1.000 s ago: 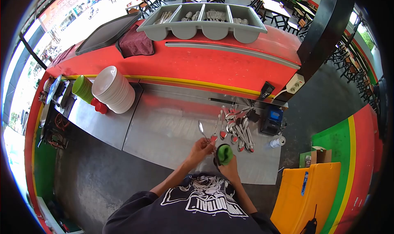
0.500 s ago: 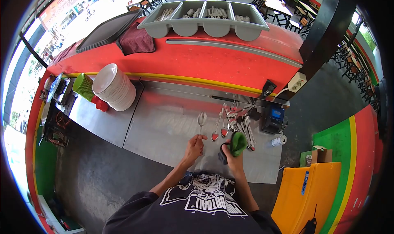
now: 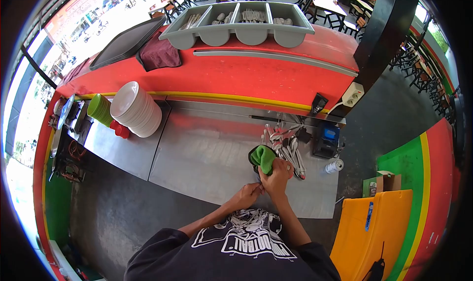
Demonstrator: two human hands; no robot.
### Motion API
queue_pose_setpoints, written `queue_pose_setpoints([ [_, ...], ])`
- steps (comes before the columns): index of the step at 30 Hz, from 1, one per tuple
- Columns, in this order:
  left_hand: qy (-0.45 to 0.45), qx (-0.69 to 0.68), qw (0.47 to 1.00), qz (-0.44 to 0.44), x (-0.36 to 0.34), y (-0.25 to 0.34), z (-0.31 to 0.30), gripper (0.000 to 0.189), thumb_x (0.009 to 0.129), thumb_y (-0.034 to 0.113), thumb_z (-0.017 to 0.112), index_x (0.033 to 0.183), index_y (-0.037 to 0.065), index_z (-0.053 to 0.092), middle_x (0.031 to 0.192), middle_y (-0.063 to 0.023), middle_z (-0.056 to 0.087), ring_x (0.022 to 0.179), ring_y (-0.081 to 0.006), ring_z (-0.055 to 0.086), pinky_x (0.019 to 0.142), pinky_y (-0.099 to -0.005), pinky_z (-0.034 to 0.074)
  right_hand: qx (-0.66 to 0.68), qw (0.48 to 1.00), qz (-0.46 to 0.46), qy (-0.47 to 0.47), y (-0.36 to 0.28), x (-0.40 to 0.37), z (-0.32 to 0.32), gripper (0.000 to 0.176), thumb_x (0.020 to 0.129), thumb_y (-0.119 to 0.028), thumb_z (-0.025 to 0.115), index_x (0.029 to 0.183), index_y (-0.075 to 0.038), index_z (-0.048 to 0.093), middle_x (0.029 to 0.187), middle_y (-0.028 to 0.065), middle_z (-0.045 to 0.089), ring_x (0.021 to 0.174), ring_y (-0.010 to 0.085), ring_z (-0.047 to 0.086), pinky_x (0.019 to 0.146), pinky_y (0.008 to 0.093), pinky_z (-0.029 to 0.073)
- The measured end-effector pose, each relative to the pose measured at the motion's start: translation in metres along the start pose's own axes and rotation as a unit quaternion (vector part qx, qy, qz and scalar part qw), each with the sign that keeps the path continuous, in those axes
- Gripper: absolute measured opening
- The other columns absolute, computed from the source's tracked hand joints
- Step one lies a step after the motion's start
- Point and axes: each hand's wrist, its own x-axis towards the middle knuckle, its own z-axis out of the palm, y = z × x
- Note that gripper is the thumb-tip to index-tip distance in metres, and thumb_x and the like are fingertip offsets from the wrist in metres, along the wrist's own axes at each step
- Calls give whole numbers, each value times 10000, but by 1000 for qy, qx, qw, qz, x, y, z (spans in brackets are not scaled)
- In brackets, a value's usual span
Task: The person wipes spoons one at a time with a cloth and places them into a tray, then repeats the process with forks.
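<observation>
A green cloth with a dark edge (image 3: pixel 262 158) is bunched in my right hand (image 3: pixel 277 176), above the steel counter (image 3: pixel 197 155). My left hand (image 3: pixel 247 195) is closed just below it, close to my right wrist. The spoon is not visible; the cloth and hands cover the area where they meet. Beyond my right hand lies a loose pile of spoons and other cutlery (image 3: pixel 294 155), partly hidden by the cloth and fingers.
A grey cutlery tray (image 3: pixel 241 33) sits on the red ledge. White plates (image 3: pixel 135 108), green bowls (image 3: pixel 100 109) and red cups (image 3: pixel 121 130) stand at the left. A card terminal (image 3: pixel 327 139) and a can (image 3: pixel 334 166) are at the right.
My right hand has moved left with the cloth, and my left hand has moved right and nearer my body. The spoon seen upright in my left hand is now hidden.
</observation>
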Motion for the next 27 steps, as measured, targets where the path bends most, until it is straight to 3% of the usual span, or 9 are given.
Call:
queue_pose_setpoints([
  [2, -12, 2, 999, -31, -1, 3, 0, 221, 961, 105, 439, 865, -26, 590, 692, -146, 580, 604, -216, 544, 599, -377, 425, 56, 996, 53, -49, 11, 0, 7, 334, 714, -245, 774, 932, -28, 643, 867, 129, 634, 875, 345, 627, 782, 457, 471],
  [5, -15, 33, 999, -23, -4, 3, 0, 254, 992, 175, 442, 875, 3, 587, 635, -49, 495, 599, -139, 476, 576, -318, 402, 118, 992, 40, 28, 34, -5, 22, 282, 743, -196, 761, 919, -13, 638, 745, 157, 631, 679, 365, 635, 603, 416, 490],
  [14, 5, 25, 998, 59, -8, -1, 9, 275, 1001, 186, 426, 891, -8, 588, 648, -100, 535, 597, -184, 490, 597, -355, 408, 202, 969, 99, 106, 50, 4, 8, 170, 856, -101, 667, 889, 65, 651, 712, 184, 661, 645, 316, 661, 604, 383, 475],
  [17, -30, 57, 998, -12, -10, 7, 5, 254, 981, 155, 446, 901, -34, 595, 761, -166, 622, 689, -271, 593, 669, -377, 457, 201, 962, 134, 130, 59, 5, 12, 219, 881, -140, 662, 920, 75, 662, 731, 195, 668, 653, 283, 654, 612, 375, 467],
  [19, -17, 40, 999, 3, -12, -2, 7, 283, 1001, 195, 437, 887, -19, 583, 696, -110, 581, 619, -212, 549, 603, -349, 435, 184, 960, 147, 150, 71, 4, 17, 255, 889, -173, 668, 918, 80, 661, 738, 195, 668, 644, 256, 638, 617, 371, 465],
  [20, -11, 33, 999, 11, -13, -6, 7, 298, 1011, 214, 433, 880, -11, 577, 663, -83, 561, 584, -182, 526, 569, -336, 424, 190, 950, 195, 152, 78, 4, 18, 342, 909, -243, 668, 897, 98, 656, 748, 147, 674, 623, 213, 594, 610, 363, 459],
  [23, -53, -124, 984, -118, -17, 13, -1, 325, 1049, 282, 380, 884, 46, 530, 607, 27, 394, 513, -79, 364, 479, -259, 325, 253, 902, 310, 160, 93, 6, 14, 356, 915, -269, 671, 887, 86, 678, 794, 133, 695, 730, 220, 661, 670, 358, 485],
  [24, -30, -178, 976, -119, -16, 13, -1, 338, 1053, 312, 375, 882, 58, 520, 599, 41, 364, 494, -70, 333, 460, -252, 301, 386, 846, 349, 115, 107, 0, 16, 366, 921, -304, 668, 988, 56, 668, 841, 91, 687, 756, 189, 662, 663, 325, 496],
  [27, 16, -308, 944, -115, -9, 7, -2, 369, 1061, 376, 362, 882, 83, 498, 580, 67, 297, 458, -54, 267, 422, -240, 255, 552, 726, 403, 83, 114, -15, 26, 320, 925, -312, 661, 1018, -8, 631, 861, 58, 672, 686, 136, 626, 590, 283, 485],
])
